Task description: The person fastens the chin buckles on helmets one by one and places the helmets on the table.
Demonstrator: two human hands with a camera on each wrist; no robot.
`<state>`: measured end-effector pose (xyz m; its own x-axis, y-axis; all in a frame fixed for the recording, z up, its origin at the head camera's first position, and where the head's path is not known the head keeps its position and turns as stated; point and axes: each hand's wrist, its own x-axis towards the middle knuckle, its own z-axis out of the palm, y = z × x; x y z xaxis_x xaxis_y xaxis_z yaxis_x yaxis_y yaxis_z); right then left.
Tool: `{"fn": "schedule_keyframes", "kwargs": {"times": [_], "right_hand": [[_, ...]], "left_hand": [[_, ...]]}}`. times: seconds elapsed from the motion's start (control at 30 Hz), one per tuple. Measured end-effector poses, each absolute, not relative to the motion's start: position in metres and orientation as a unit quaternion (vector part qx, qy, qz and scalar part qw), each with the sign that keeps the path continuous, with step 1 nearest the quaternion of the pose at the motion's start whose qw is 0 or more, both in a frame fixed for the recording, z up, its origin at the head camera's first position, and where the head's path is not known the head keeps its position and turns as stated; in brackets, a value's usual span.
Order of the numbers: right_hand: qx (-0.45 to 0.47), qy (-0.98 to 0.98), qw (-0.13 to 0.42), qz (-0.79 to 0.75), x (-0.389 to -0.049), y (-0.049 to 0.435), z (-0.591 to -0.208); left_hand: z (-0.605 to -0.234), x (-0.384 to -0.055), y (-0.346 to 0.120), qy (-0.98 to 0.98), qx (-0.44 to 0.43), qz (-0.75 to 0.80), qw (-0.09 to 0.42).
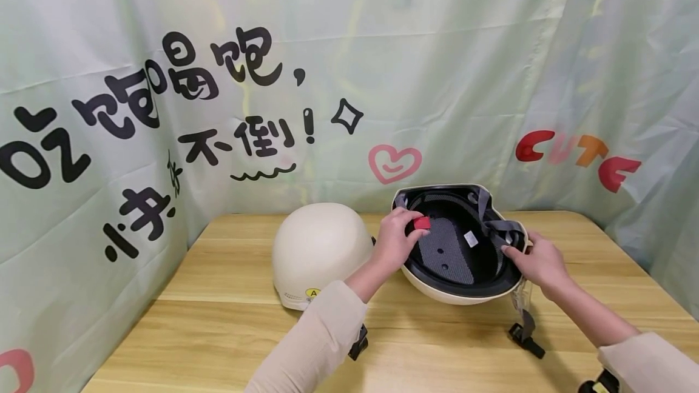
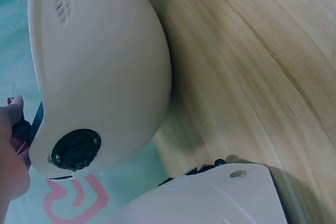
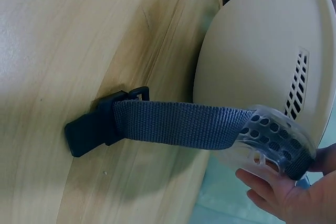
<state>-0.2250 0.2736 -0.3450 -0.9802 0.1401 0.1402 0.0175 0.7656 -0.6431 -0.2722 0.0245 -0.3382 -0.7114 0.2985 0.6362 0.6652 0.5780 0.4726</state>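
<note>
A cream helmet [image 1: 459, 298] lies upside down on the table, its black padded inside [image 1: 445, 247] facing up. At its left rim, my left hand [image 1: 394, 241] pinches a small red buckle tab [image 1: 422, 223] over the opening, between thumb and fingers. My right hand [image 1: 540, 262] grips the opposite rim, thumb inside by the grey straps [image 1: 494, 223]. In the right wrist view its fingers are at a clear perforated chin guard [image 3: 268, 137] on the grey strap [image 3: 178, 124]. That strap hangs down to a black buckle [image 3: 92, 129] at the table.
A second cream helmet [image 1: 322, 247] stands dome up on the left, its black buckle [image 1: 358, 344] near my left sleeve. A black object with a yellow patch [image 1: 601, 382] is beside my right sleeve. A printed curtain [image 1: 327, 77] hangs behind the wooden table [image 1: 218, 332].
</note>
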Motion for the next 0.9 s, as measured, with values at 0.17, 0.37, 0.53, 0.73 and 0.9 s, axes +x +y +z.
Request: {"fn": "schedule_keyframes", "kwargs": {"times": [0.17,0.37,0.53,0.73,0.9], "right_hand": [[-0.032,-0.933,0.060,0.353,-0.226,0.278,-0.345],[-0.030,-0.909,-0.012,0.416,-0.225,0.287,-0.344],[-0.010,-0.897,0.004,0.441,-0.217,0.296,-0.350],[0.041,-0.906,0.082,0.413,-0.205,0.302,-0.365],[0.047,-0.917,0.095,0.384,-0.196,0.302,-0.376]], "left_hand": [[-0.341,-0.273,0.025,-0.853,-0.285,-0.355,0.254],[-0.343,-0.271,0.024,-0.859,-0.284,-0.340,0.256],[-0.344,-0.270,0.024,-0.861,-0.281,-0.343,0.249],[-0.346,-0.270,0.024,-0.858,-0.292,-0.337,0.256],[-0.347,-0.269,0.024,-0.854,-0.298,-0.340,0.258]]}}
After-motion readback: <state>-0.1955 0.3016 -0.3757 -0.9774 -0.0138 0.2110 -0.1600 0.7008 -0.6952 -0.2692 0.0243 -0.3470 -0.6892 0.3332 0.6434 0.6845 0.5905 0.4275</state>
